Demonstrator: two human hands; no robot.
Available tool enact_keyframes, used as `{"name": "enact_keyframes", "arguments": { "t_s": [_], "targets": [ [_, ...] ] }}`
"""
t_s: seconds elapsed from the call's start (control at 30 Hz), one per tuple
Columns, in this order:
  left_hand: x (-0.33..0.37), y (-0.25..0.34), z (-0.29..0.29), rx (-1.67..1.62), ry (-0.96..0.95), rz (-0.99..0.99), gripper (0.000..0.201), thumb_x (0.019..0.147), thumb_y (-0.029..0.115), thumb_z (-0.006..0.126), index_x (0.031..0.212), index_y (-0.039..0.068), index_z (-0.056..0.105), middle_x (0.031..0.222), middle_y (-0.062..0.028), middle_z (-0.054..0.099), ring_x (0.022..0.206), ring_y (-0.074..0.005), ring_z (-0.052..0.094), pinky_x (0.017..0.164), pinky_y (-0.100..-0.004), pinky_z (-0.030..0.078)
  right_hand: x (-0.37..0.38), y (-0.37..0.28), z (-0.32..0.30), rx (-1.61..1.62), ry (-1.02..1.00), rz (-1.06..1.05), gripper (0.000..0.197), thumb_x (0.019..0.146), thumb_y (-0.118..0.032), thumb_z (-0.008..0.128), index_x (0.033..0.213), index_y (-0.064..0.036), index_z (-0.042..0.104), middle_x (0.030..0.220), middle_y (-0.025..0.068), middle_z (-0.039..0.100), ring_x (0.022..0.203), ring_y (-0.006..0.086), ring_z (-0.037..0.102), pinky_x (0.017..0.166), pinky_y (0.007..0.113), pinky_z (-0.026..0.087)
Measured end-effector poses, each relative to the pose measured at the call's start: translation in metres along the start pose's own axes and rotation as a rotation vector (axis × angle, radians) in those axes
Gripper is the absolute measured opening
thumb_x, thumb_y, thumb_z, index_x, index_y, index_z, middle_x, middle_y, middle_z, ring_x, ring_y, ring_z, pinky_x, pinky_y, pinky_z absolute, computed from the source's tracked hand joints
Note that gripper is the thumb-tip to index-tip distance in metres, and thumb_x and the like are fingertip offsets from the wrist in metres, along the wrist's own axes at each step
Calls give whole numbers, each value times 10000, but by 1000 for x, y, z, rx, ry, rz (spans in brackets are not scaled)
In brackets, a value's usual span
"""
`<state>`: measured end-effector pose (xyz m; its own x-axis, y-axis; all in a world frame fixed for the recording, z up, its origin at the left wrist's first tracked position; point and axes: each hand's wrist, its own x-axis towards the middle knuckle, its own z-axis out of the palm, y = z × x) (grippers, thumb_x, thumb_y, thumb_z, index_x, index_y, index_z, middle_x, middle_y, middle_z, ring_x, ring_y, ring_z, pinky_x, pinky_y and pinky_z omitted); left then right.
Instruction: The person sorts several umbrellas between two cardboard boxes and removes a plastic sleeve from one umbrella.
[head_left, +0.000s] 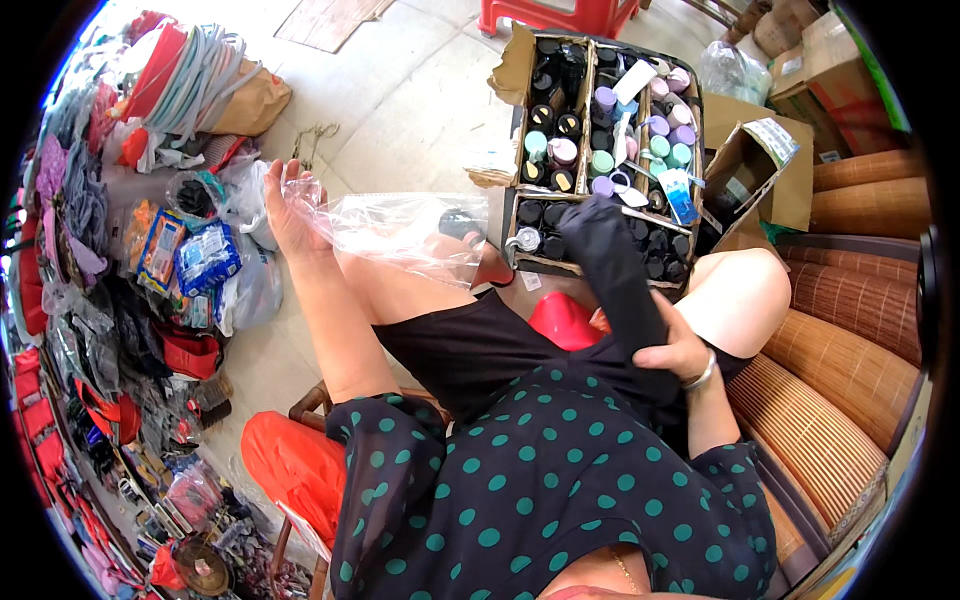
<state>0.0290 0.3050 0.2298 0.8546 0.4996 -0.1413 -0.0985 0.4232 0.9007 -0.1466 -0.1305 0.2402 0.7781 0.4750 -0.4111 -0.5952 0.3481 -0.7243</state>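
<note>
My left hand is raised at the left, its fingers mostly stretched and the edge of a clear plastic bag caught at the thumb. The bag stretches rightward over my left thigh and looks flat, with nothing in it. In front of my right thigh, my right hand is closed round the lower end of a long black cloth-covered thing, which looks like a folded umbrella. Its upper end tilts up and left, over the near edge of the boxes. The two hands are well apart.
Cardboard boxes ahead hold rows of black and pastel-topped items. A red stool stands beyond them. Piled bags and packaged goods line the left. Rolled bamboo mats lie at the right. Something red sits between my legs.
</note>
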Motion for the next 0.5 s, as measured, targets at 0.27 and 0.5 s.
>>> {"name": "enact_keyframes", "arguments": {
  "t_s": [0.27, 0.5],
  "targets": [
    [-12, 1, 15, -61, 19, 88, 441, 851, 377, 622, 1148, 79, 494, 1067, -61, 532, 827, -152, 523, 635, -276, 443, 17, 14, 31, -88, -99, 105, 765, 676, -49, 754, 1329, 5, 360, 1234, 69, 511, 1109, 134, 492, 966, 282, 375],
    [-24, 6, 26, -43, -41, 270, 434, 852, 388, 623, 1128, 73, 510, 1061, -69, 548, 840, -156, 530, 642, -251, 442, 15, 7, 29, -167, -158, 136, 735, 659, -40, 740, 1303, 3, 389, 1208, 72, 528, 1097, 130, 501, 965, 281, 378]
  ]
}}
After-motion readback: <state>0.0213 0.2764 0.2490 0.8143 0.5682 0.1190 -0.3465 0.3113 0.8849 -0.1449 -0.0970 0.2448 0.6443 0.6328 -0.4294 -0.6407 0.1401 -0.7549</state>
